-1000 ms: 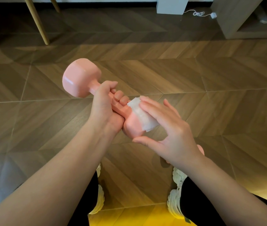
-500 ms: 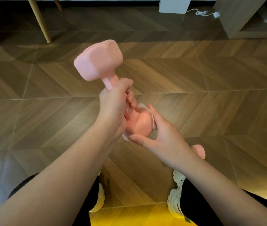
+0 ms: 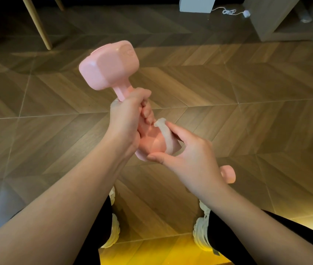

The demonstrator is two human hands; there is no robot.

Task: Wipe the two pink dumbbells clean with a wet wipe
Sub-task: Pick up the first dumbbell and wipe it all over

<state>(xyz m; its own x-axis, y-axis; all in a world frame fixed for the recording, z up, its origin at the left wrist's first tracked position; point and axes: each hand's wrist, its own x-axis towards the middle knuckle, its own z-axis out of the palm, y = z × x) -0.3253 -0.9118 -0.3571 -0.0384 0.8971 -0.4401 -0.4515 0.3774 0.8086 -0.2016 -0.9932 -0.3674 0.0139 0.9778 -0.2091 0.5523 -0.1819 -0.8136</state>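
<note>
Fingers [image 3: 146,111] of the left hand [image 3: 125,121] clamp the handle of a pink dumbbell [image 3: 109,66], held up tilted over a wooden floor [image 3: 247,115].
Below, the right hand [image 3: 190,159] pinches a wet wipe [image 3: 166,134] against the dumbbell's lower head, thumb under, fingers curled over. To wipe well, it is probably best to turn the dumbbell in the left hand's grip so the wipe reaches every face. That grip covers the handle and crowds the lower head. A second dumbbell [image 3: 228,174] lies on the floor, half hidden behind the right wrist, near a white shoe [image 3: 201,232]. Chair legs [image 3: 37,23] and a cable [image 3: 230,11] lie well beyond.
</note>
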